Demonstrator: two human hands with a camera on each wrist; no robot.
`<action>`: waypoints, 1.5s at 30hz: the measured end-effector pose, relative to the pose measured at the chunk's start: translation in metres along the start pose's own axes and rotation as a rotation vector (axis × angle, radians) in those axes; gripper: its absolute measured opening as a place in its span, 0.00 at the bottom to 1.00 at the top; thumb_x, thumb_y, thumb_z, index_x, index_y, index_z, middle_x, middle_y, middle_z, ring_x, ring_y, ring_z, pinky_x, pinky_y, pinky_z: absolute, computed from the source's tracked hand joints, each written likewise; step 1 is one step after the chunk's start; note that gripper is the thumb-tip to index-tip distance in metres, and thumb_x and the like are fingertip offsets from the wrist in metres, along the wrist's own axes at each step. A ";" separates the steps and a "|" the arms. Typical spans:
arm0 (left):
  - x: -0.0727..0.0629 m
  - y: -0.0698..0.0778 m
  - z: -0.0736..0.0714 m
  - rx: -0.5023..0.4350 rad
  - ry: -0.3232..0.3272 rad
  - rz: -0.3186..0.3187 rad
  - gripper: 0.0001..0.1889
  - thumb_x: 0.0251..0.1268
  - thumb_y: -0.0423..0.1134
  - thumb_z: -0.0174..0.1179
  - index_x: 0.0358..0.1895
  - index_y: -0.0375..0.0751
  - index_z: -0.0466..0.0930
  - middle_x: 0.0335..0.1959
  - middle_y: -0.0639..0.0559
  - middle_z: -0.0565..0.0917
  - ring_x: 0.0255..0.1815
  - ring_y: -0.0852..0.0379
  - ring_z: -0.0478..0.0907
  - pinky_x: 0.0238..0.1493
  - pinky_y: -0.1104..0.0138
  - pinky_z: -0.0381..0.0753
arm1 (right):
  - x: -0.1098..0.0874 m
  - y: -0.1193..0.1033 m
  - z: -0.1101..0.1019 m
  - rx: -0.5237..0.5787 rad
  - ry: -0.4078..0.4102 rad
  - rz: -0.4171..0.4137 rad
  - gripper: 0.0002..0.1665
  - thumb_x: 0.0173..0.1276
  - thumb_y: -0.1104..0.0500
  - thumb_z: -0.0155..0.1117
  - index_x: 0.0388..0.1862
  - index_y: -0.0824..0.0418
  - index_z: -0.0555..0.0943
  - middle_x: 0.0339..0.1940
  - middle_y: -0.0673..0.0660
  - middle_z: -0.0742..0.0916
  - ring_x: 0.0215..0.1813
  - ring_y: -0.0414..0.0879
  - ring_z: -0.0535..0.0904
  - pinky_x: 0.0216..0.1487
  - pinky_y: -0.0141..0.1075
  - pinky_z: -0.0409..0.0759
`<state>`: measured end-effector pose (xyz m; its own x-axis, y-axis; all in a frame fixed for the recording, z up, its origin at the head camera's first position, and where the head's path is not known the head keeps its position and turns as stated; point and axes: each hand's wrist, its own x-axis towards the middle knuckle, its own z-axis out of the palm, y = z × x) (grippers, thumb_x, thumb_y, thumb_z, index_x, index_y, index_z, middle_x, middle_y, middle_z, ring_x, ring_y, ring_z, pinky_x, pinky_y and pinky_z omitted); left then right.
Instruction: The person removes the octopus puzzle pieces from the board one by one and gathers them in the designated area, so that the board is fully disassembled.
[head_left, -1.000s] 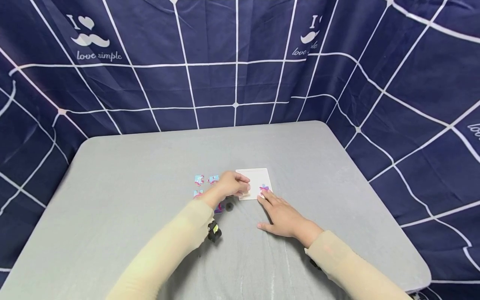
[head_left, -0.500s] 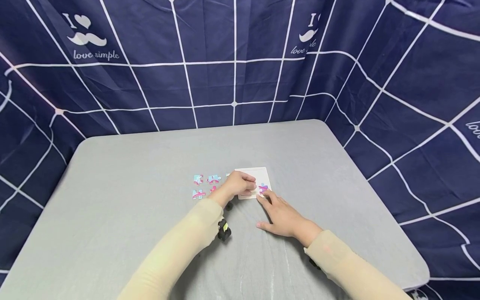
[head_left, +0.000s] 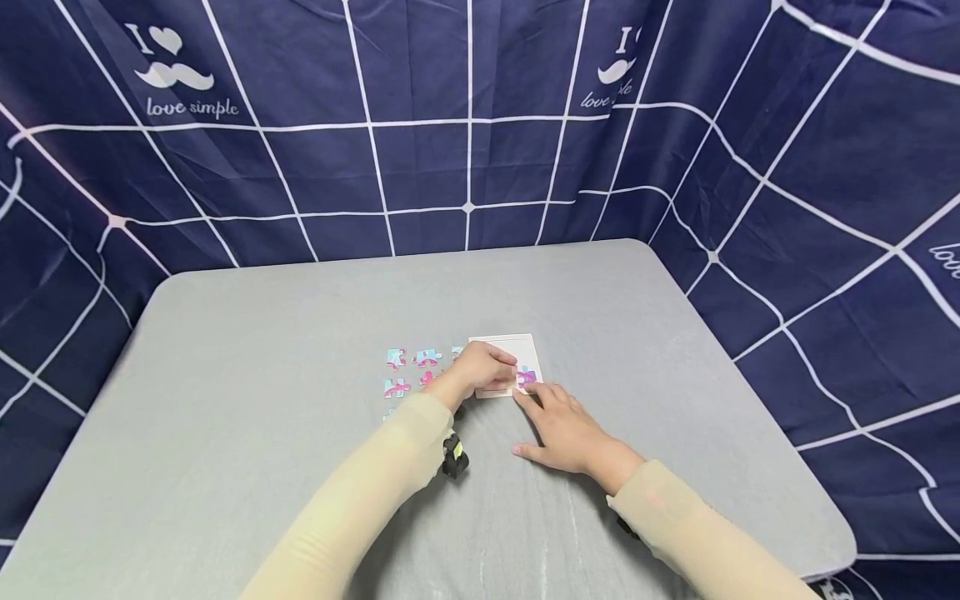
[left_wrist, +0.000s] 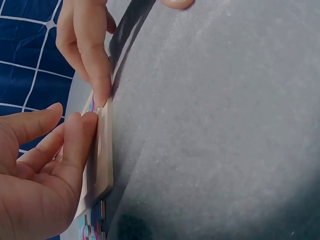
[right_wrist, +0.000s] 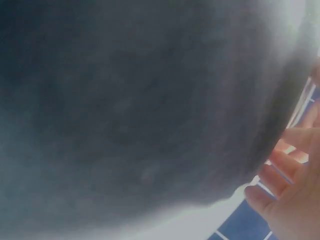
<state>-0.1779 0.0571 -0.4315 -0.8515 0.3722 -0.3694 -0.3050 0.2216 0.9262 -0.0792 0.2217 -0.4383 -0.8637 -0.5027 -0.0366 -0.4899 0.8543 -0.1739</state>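
My left hand point(head_left: 482, 367) reaches over a thin white square tray point(head_left: 517, 344), its fingertips bent down and close together at the surface. Whether a puzzle piece lies between or under them is hidden. In the left wrist view the left hand point(left_wrist: 45, 185) touches down beside the tray's rim point(left_wrist: 105, 170). A purple and blue jigsaw puzzle piece point(head_left: 527, 378) lies at the tray's right side. My right hand point(head_left: 568, 433) rests palm down, fingers spread, with fingertips at the tray's near right edge beside that piece. Only part of the right hand point(right_wrist: 295, 195) shows in the right wrist view.
Several loose blue and pink puzzle pieces point(head_left: 396, 387) lie in rows left of the tray, partly covered by my left arm. A grey cloth covers the table point(head_left: 300, 350). Dark blue gridded curtains point(head_left: 420, 167) stand around its far side and sides.
My left hand has moved right across the tray toward the purple piece, uncovering more of the loose pieces. The right hand has stayed nearly still at the tray's edge.
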 end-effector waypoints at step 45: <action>0.008 -0.001 0.014 0.236 0.101 0.108 0.02 0.54 0.25 0.65 0.30 0.32 0.86 0.19 0.51 0.83 0.16 0.67 0.74 0.23 0.76 0.78 | -0.005 -0.016 0.000 0.005 -0.051 0.093 0.45 0.64 0.44 0.62 0.71 0.68 0.61 0.69 0.69 0.66 0.71 0.63 0.57 0.64 0.60 0.60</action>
<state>-0.1786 0.0721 -0.4365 -0.9157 0.3155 -0.2489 -0.1123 0.3939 0.9123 -0.0670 0.2107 -0.4352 -0.8981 -0.4277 -0.1026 -0.4075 0.8968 -0.1722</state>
